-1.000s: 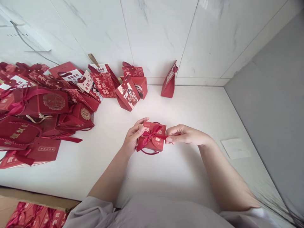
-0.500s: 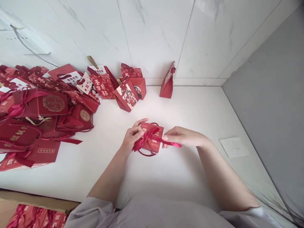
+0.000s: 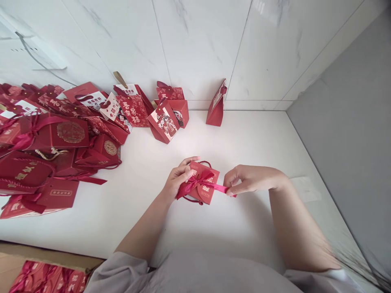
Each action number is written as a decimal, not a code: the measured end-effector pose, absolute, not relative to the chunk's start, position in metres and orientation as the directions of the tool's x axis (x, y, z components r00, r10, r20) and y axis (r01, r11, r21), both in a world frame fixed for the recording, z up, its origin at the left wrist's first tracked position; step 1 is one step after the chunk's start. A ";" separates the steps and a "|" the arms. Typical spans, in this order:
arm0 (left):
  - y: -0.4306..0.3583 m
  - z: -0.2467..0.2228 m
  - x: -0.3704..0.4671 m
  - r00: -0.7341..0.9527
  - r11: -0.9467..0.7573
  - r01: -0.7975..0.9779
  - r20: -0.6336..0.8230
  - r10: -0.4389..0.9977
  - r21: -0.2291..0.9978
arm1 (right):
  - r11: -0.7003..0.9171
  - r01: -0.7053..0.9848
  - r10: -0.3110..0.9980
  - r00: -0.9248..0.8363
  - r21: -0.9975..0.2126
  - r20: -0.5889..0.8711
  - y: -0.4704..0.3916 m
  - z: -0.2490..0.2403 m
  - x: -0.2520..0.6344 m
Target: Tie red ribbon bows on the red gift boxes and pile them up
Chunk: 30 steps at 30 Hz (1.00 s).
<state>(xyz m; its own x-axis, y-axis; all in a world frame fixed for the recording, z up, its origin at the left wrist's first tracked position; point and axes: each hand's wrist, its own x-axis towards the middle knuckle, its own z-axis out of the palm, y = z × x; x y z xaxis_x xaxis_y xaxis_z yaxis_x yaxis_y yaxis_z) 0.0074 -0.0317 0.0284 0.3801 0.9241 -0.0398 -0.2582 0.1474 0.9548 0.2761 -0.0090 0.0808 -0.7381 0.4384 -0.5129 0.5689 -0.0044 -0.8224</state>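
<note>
A small red gift box with gold characters and a twisted cord handle is held over the white table, its top facing me. A pink-red ribbon bow is tied across its middle. My left hand grips the box's left side, thumb on top near the bow loop and fingers around the far edge. Off the box's right side, my right hand pinches a tail of the ribbon between thumb and fingers, and the tail stretches straight from the knot to the fingertips.
Red gift boxes lie piled at the left. Several stand along the tiled wall, with one lone box to the right. A white paper lies on the table behind my right forearm. An open carton at lower left holds more red boxes.
The box and my left hand have shifted slightly right, and the box has tilted a little. My right hand has slid outward along the ribbon tail, away from the box.
</note>
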 end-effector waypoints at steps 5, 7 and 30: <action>-0.035 0.025 0.013 0.380 0.146 -0.323 -0.013 0.925 0.935 | 0.008 0.478 0.690 -0.639 -0.879 -0.341 -0.008 0.088 0.285; -0.035 0.024 0.014 0.367 0.138 -0.315 -0.014 0.930 0.939 | 0.020 0.394 0.821 -0.531 -0.919 -0.210 -0.007 0.084 0.276; -0.034 0.029 0.006 0.393 -0.135 0.004 0.123 0.911 0.991 | -0.049 0.132 0.773 -0.622 -0.990 -0.121 -0.011 0.066 0.234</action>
<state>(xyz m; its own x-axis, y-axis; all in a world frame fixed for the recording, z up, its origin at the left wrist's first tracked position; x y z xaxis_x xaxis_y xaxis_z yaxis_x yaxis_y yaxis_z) 0.0055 -0.0345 0.0292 0.3933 0.9111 0.1230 0.0036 -0.1353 0.9908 0.2337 -0.0112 0.0660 -0.6224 0.7732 -0.1212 0.1323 -0.0487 -0.9900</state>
